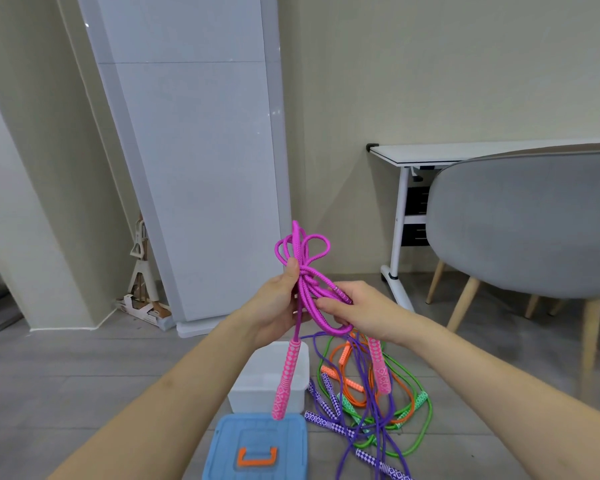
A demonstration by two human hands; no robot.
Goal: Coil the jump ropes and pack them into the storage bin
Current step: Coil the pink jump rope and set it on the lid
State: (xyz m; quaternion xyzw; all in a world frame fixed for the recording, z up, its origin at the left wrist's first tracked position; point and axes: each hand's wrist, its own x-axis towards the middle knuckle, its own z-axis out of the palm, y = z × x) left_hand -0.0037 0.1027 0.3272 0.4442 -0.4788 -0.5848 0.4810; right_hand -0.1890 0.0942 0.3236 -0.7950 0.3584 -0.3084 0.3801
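The pink jump rope (310,289) has a braided, woven-looking cord with a slight sheen, and its handles (284,379) look like matt foam or rubber printed with a pale pattern. The storage bin (271,375) is translucent, milky plastic, smooth-walled. Its blue lid (257,445) is opaque matt plastic with an orange plastic catch. The green, orange and purple ropes (378,403) look smooth and slightly glossy, like plastic cord. The floor (84,375) is matt grey with a wood-grain look. The chair (527,223) has a grey cloth-like matt shell on pale wooden legs.
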